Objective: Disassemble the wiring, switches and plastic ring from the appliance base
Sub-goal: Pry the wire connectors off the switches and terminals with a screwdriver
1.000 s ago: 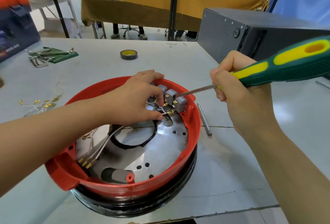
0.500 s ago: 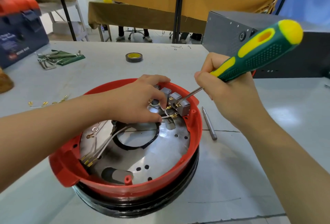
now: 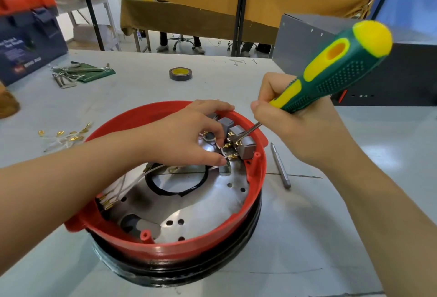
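Mid-frame, your left hand pinches the white wires beside the grey switches; your right hand grips the screwdriver, tip at the switches.

tape roll, hex keys, loose bit, toolbox

A single head-worn, wide-angle view looks forward and down from the table's near edge. It sits close over the base and both forearms, and faces the far edge, with the room beyond showing along the top.
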{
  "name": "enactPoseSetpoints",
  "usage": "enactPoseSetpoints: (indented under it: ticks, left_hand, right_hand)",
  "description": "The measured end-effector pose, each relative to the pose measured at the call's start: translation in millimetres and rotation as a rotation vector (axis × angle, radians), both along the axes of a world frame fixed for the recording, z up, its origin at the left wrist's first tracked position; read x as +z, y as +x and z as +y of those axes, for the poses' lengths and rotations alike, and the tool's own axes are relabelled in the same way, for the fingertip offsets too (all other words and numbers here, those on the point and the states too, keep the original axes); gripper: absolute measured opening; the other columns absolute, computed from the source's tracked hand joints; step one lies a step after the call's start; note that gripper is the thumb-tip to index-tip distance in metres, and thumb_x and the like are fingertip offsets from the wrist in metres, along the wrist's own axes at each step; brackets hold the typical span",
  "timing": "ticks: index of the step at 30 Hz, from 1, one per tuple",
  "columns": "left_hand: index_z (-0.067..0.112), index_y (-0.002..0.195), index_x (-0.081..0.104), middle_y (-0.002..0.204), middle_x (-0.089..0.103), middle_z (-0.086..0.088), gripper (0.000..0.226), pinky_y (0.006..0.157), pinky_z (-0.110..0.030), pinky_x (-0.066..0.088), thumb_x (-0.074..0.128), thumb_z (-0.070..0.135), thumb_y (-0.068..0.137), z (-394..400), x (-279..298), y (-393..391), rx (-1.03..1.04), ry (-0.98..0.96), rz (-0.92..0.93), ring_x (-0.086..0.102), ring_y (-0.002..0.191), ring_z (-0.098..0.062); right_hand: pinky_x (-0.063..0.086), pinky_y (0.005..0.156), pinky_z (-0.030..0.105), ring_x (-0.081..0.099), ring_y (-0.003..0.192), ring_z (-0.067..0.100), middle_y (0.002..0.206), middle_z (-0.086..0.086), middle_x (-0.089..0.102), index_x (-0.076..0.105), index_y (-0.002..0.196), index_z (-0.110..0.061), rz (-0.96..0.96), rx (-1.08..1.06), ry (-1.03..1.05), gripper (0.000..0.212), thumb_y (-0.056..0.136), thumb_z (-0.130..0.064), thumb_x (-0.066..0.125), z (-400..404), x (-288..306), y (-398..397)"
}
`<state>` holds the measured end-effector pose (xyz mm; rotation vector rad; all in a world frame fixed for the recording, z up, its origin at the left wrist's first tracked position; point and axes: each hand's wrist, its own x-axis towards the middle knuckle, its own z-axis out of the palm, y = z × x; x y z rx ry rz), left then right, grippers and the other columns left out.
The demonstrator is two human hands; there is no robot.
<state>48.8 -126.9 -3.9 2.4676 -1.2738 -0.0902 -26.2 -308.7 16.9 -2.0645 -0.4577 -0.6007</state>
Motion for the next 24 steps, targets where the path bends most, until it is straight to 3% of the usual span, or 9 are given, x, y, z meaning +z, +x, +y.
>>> enactPoseSetpoints:
  ticks: [3,7,13,24]
  left_hand:
    - [0.025,0.083,0.066,0.149,0.026,0.015,0.015,0.112,-0.026,0.023,0.073,0.036,0.076,0.3,-1.4,-0.6,-0.001,-0.014,-0.005,0.021,0.136,-0.004]
    - [0.025,0.083,0.066,0.15,0.026,0.016,0.015,0.108,-0.02,0.02,0.073,0.037,0.077,-0.6,-3.6,0.2,0.0,-0.015,-0.028,0.02,0.136,-0.003]
    - [0.026,0.081,0.064,0.151,0.025,0.016,0.01,0.106,-0.016,0.017,0.072,0.031,0.078,0.0,-3.4,0.5,0.001,-0.02,-0.016,0.017,0.137,0.001]
    - [0.026,0.085,0.065,0.152,0.024,0.017,0.01,0.108,-0.015,0.012,0.072,0.029,0.078,-0.4,-4.2,0.5,0.002,-0.019,-0.024,0.013,0.139,0.001]
  right_hand:
    - [0.027,0.048,0.012,0.035,0.047,0.005,0.05,-0.001,0.032,0.038,0.059,-0.004,0.025,0.007,-0.008,0.025,0.078,-0.009,0.055,-3.4,-2.2,0.5]
    - [0.027,0.048,0.013,0.033,0.047,0.006,0.053,0.01,0.033,0.036,0.059,-0.004,0.024,-0.002,0.008,0.027,0.079,-0.009,0.054,-4.9,-3.2,1.1]
    - [0.026,0.049,0.025,0.028,0.049,0.015,0.053,0.014,0.029,0.031,0.058,-0.005,0.06,-0.022,0.196,0.028,0.075,-0.011,0.052,-5.7,-5.8,6.4]
    - [0.026,0.046,0.02,0.028,0.046,0.01,0.048,-0.005,0.028,0.036,0.048,-0.022,0.058,-0.103,0.394,0.031,0.072,-0.011,0.052,6.3,-19.6,5.3]
